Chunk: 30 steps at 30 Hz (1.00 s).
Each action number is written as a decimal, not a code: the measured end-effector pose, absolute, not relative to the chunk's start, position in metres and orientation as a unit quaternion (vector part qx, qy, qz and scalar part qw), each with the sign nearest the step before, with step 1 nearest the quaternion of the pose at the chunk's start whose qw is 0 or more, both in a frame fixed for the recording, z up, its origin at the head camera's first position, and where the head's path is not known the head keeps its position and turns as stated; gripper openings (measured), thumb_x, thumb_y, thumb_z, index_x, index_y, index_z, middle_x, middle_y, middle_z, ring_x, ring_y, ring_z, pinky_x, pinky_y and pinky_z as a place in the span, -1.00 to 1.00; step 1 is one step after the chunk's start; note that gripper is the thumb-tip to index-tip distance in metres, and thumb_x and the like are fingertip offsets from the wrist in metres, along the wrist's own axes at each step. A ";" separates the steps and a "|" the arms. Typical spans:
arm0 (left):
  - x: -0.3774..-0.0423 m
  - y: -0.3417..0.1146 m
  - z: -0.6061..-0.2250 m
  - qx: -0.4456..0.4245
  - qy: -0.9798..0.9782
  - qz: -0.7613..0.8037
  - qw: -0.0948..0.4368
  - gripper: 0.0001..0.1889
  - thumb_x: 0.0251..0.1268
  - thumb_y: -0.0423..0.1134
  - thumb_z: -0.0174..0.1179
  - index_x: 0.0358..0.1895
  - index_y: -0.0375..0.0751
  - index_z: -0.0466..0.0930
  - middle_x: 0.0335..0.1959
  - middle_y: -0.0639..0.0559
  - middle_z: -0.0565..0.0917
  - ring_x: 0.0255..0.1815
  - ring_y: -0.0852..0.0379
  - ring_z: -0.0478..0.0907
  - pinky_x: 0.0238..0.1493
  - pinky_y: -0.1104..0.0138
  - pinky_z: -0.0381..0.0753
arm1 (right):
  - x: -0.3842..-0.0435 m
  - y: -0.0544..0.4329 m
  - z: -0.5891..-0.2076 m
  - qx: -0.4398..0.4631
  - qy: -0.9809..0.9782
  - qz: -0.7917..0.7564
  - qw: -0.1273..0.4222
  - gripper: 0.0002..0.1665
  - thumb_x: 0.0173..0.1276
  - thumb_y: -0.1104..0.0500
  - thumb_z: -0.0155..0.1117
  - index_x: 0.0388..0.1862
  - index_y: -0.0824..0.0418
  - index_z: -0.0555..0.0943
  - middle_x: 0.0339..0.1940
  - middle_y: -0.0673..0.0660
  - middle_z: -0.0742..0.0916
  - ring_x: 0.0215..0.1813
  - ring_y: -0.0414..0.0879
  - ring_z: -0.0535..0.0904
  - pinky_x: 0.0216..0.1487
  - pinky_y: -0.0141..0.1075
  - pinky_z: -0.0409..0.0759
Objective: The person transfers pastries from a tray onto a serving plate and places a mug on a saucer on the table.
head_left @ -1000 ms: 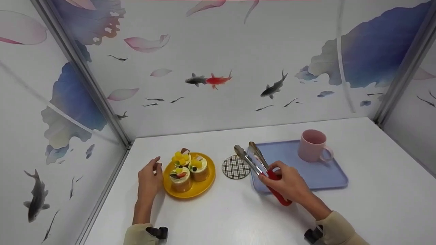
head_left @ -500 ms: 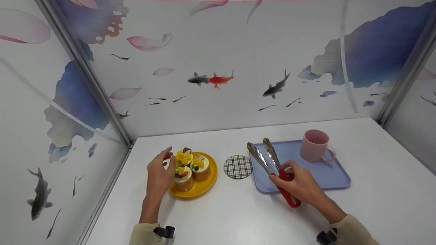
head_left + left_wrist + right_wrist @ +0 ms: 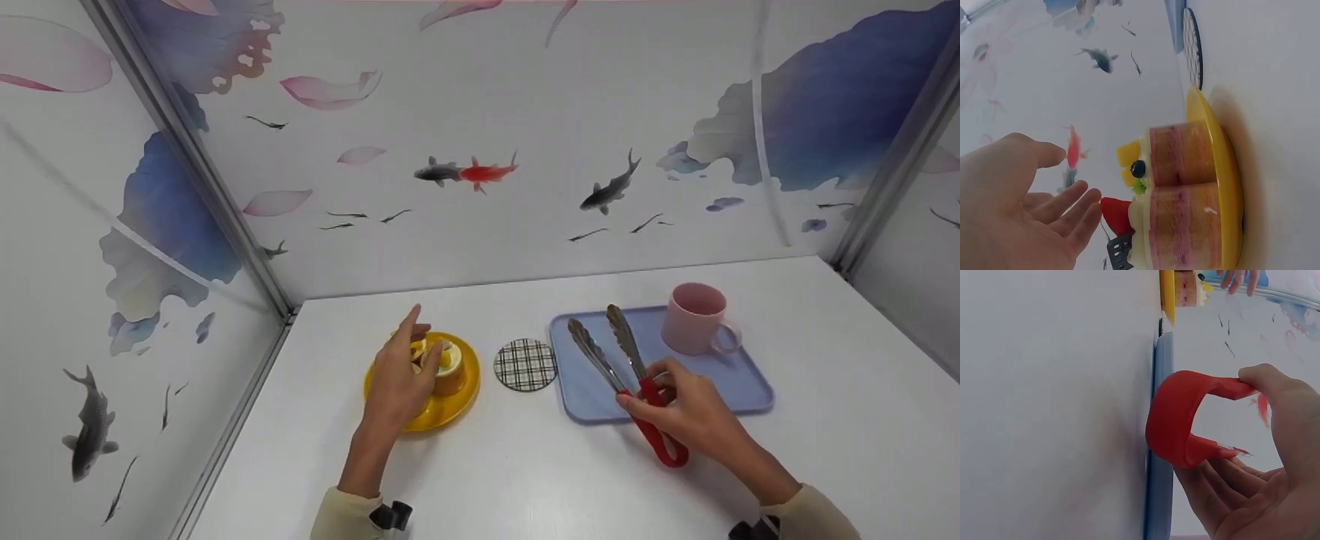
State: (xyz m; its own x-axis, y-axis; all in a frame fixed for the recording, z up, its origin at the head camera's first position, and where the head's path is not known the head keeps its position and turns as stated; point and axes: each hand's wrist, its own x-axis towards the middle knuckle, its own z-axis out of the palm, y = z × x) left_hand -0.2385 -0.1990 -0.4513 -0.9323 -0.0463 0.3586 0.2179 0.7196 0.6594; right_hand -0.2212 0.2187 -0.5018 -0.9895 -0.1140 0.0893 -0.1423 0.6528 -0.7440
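My left hand (image 3: pixel 399 384) hovers over the left side of the yellow plate (image 3: pixel 469 386), fingers loosely extended and holding nothing. On that plate stand small layered cakes topped with cream and fruit; one cake (image 3: pixel 451 377) shows beside the thumb, the others are mostly hidden by the hand. In the left wrist view, fingertips come close to the strawberry (image 3: pixel 1116 215) on the nearer cake (image 3: pixel 1185 228). My right hand (image 3: pixel 694 409) grips metal tongs by their red handle (image 3: pixel 1176 419), thumb on one arm and fingers on the other. The tongs' arms spread apart over the tray, nothing between their tips.
A blue tray (image 3: pixel 724 384) bears a pink mug (image 3: pixel 694 321) at its back right. Between plate and tray lies a round plaid coaster (image 3: pixel 525 365). White panels printed with fish and petals wall in the white table (image 3: pixel 510 480) at the back and sides.
My left hand has moved right, from beside the plate to over the cakes. The tongs, held in my right hand, have shifted right, from beside the coaster to over the tray.
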 end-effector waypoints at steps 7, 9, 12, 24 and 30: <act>-0.237 -0.185 -0.456 -0.072 -0.910 -0.374 0.164 -0.33 0.60 -0.14 0.30 0.67 -0.05 0.33 0.46 -0.11 0.67 0.52 -0.10 0.58 0.57 -0.01 0.55 | -0.216 0.236 -0.503 0.056 -0.919 0.391 0.007 -0.14 0.29 -0.39 0.56 0.19 0.24 0.56 0.02 0.19 0.80 -0.06 -0.02 0.71 -0.12 -0.20 0.86; -0.237 -0.182 -0.458 -0.080 -0.910 -0.377 0.153 -0.34 0.60 -0.14 0.30 0.67 -0.04 0.34 0.49 -0.11 0.64 0.52 -0.09 0.59 0.55 0.01 0.57 | -0.215 0.241 -0.503 0.053 -0.922 0.384 0.008 -0.13 0.28 -0.41 0.56 0.18 0.23 0.56 0.03 0.19 0.80 -0.07 -0.01 0.71 -0.12 -0.20 0.86; -0.239 -0.177 -0.460 -0.094 -0.909 -0.379 0.142 -0.34 0.61 -0.14 0.29 0.67 -0.06 0.34 0.52 -0.10 0.61 0.51 -0.09 0.60 0.53 0.04 0.59 | -0.211 0.246 -0.503 0.048 -0.925 0.376 0.003 -0.11 0.26 -0.42 0.56 0.19 0.23 0.54 0.04 0.19 0.78 -0.08 -0.01 0.70 -0.14 -0.19 0.86; -0.239 -0.159 -0.464 -0.101 -0.923 -0.345 0.138 -0.41 0.58 -0.12 0.32 0.59 -0.02 0.47 0.54 -0.04 0.59 0.57 -0.08 0.53 0.55 0.01 0.57 | -0.195 0.269 -0.503 0.005 -0.936 0.351 -0.021 -0.08 0.21 -0.44 0.60 0.13 0.28 0.56 -0.08 0.18 0.73 -0.11 0.01 0.63 -0.28 -0.24 0.81; -0.239 -0.149 -0.470 -0.121 -0.928 -0.322 0.140 -0.48 0.58 -0.10 0.33 0.52 -0.01 0.54 0.49 -0.03 0.63 0.53 -0.08 0.56 0.52 0.02 0.61 | -0.192 0.280 -0.504 -0.014 -0.945 0.325 -0.042 -0.03 0.19 -0.49 0.56 0.12 0.30 0.55 -0.12 0.18 0.69 -0.12 0.01 0.60 -0.30 -0.25 0.79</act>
